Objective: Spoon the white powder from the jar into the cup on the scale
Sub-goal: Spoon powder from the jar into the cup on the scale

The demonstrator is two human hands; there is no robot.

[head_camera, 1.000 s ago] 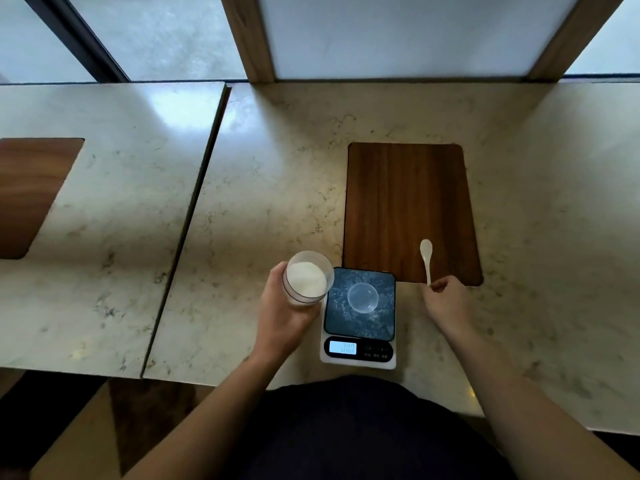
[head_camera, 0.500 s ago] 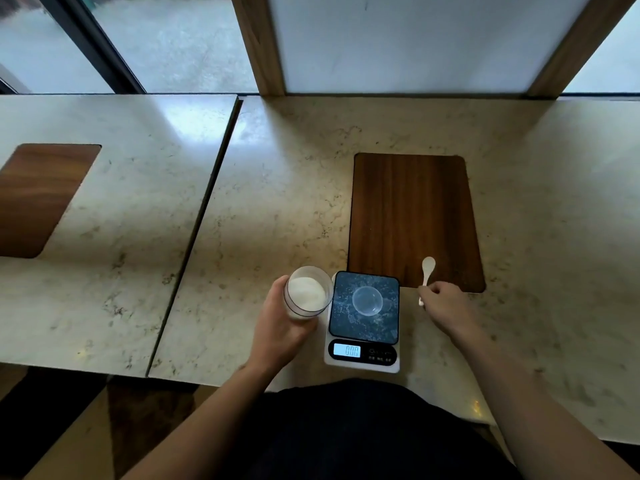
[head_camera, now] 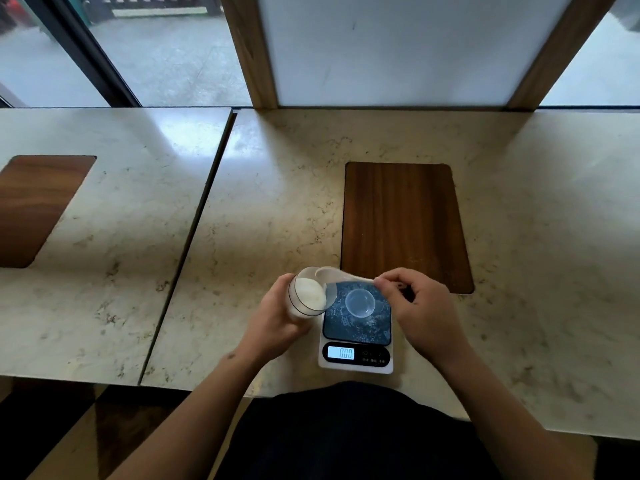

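**benchlurker:** Watching this from a step back and things are finally moving. A second ago the spoon [head_camera: 346, 276] was lying flat near the bottom edge of the wooden board [head_camera: 403, 226], with the right hand [head_camera: 420, 311] only just touching its handle. Now that hand is pinching the handle between fingertips and thumb, and the bowl end is poking over the far rim of the jar [head_camera: 310, 294], just left of centre in the lower half of the frame.

**gram_counter:** So is any powder actually going across yet?

**benchlurker:** Not that I'm seeing. The left hand [head_camera: 277, 318] is gripping the jar around its side and tipping its mouth toward the scale [head_camera: 356, 327], so the white powder [head_camera: 310, 295] is sloping up against the lower wall. The spoon bowl is looking empty, hovering at the rim rather than digging in. It's a bit smeared though, so I'm not swearing to it.

**gram_counter:** And the cup?

**benchlurker:** The clear cup [head_camera: 360, 303] is sitting in the middle of the dark scale platform, right beside the jar, and it's looking empty. The display [head_camera: 341, 353] is reading zeros, which fits.

**gram_counter:** So first scoop is coming up.

**benchlurker:** That's my guess. With the jar tilted that far, I'd be worrying about powder sliding out onto the platform before the spoon gets under it.
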